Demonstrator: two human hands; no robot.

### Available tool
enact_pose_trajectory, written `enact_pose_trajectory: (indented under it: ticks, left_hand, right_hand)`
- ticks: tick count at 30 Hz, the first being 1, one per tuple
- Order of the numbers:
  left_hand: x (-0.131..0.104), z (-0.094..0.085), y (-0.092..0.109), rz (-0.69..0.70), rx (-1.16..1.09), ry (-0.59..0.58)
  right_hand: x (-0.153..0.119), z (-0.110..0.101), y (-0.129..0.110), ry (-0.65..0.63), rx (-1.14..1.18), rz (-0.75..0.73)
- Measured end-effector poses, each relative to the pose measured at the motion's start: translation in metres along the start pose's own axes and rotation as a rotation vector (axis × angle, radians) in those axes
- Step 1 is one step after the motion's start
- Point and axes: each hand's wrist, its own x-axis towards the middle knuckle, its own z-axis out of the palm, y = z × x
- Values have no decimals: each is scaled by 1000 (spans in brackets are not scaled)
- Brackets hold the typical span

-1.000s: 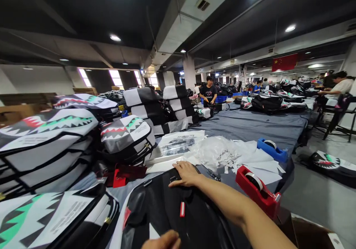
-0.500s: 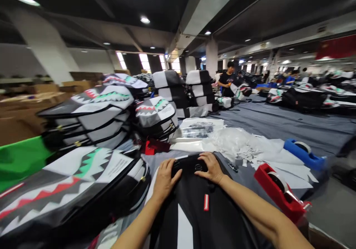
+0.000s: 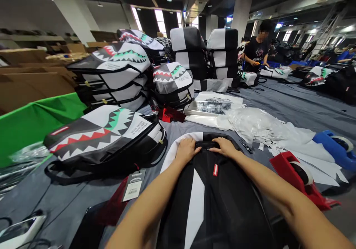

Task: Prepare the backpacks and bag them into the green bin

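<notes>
A black backpack (image 3: 230, 197) with a white stripe and a small red-and-white label lies in front of me, its top end away from me. My left hand (image 3: 187, 148) grips that top end just left of the black carry handle (image 3: 207, 145), thumb pointing inward. On the other side of the handle, my right hand (image 3: 224, 147) holds the same end, fingers curled and thumb toward the middle. To the left rests a backpack with a shark-mouth print (image 3: 102, 137). Near my left forearm lies a hang tag (image 3: 134, 186) on dark red material.
Stacked shark-print backpacks (image 3: 111, 71) and checkered bags (image 3: 189, 52) stand behind. At right are a red tape dispenser (image 3: 303, 178), a blue tape dispenser (image 3: 333, 145), a pen (image 3: 246, 146) and crumpled white plastic (image 3: 256, 124). A co-worker (image 3: 256, 52) stands across the table.
My view has tilted down and shifted left. Both hands stay at the backpack's top end; the two black buckle-like pieces seen beside them earlier no longer show clearly.
</notes>
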Motion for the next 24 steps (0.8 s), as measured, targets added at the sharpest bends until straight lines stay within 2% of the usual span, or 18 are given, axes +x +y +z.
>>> enact_pose_trajectory:
  ticks: [2, 4, 6, 9, 11, 13, 15, 19, 22, 24]
  left_hand:
    - [17, -1, -1, -27, -15, -14]
    - [21, -5, 1, -47, -40, -44]
    - [12, -11, 10, -71, -63, -70]
    - [-11, -17, 39, -162, -169, -183]
    - [-21, -15, 59, -195, -233, -293]
    - [-23, -11, 68, -196, -235, -327]
    - [-21, -5, 64, -194, -212, -281]
    - [-14, 4, 44, -190, -193, -163]
    - [-15, 7, 37, -195, -174, -82]
    - [-19, 11, 35, -170, -158, -4]
  right_hand:
    - [22, -2, 6, -20, -19, 43]
    - [32, 1, 8, 7, -42, 56]
    - [33, 7, 8, 39, -63, 71]
    - [31, 17, 8, 88, -89, 98]
    - [32, 20, 6, 121, -107, 109]
    - [34, 19, 1, 150, -129, 97]
    - [34, 12, -5, 164, -153, 47]
    - [29, -12, -4, 168, -206, -40]
    - [36, -33, 12, 131, -234, 46]
    - [51, -42, 25, 71, -243, 106]
